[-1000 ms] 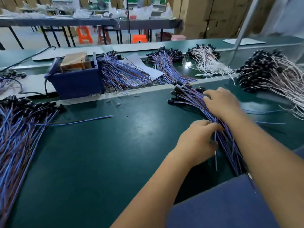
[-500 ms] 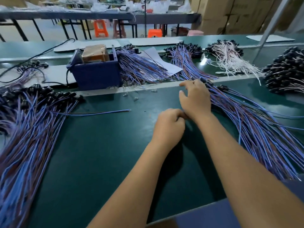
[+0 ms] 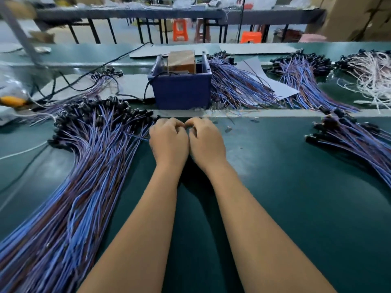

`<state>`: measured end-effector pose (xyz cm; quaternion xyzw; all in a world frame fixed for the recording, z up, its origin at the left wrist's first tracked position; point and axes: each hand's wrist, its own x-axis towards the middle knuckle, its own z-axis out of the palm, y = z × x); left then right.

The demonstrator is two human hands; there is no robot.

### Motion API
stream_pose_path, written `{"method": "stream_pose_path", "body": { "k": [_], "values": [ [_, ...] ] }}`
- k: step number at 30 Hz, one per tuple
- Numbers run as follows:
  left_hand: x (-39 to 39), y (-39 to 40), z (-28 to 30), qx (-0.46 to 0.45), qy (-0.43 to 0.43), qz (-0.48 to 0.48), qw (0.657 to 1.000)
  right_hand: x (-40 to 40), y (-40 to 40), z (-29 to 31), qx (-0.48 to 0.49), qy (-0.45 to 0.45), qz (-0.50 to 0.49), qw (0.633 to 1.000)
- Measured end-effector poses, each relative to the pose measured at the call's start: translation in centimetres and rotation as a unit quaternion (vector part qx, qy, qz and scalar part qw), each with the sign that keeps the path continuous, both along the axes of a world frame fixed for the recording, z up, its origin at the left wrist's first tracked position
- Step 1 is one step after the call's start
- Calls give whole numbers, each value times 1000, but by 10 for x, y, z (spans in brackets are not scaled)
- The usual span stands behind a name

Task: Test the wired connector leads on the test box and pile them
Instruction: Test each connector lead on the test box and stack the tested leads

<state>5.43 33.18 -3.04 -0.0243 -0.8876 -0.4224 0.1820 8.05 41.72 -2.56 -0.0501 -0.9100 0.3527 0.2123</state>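
Here the left hand (image 3: 168, 140) and right hand (image 3: 206, 140) sit knuckle to knuckle with fingers curled, whatever they pinch hidden, the blue test box (image 3: 182, 89) straight beyond them, and the big pile of leads (image 3: 88, 161) running near-to-far just left.

Both forearms are bare to the elbow: no sleeves, gloves, watch or rings on left hand (image 3: 168, 140) or right hand (image 3: 206, 141).

Bench mat (image 3: 285, 187) under my forearms: dark green, smooth, faint sheen. Test box (image 3: 182, 92), upper centre: matt blue plastic. Leads (image 3: 91, 166) at left: thin blue and reddish-brown insulated wire, black plastic connector ends. White paper sheet (image 3: 273, 81), upper right: matt.
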Motion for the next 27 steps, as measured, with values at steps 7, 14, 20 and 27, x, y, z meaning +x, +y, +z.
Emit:
{"method": "stream_pose_path", "body": {
  "k": [7,14,20,27],
  "values": [
    [-10,-3,-4,-80,-79,71,991,7,10,-15,223,-46,13,974],
    [-8,-11,-1,-135,-10,89,987,9,6,-11,203,-21,33,978],
    [-23,-34,1,-207,-51,139,967,10,-2,-12,259,13,33,965],
    [-22,-39,-1,-195,-59,171,964,11,-1,-12,237,13,39,971]
  ]
}}
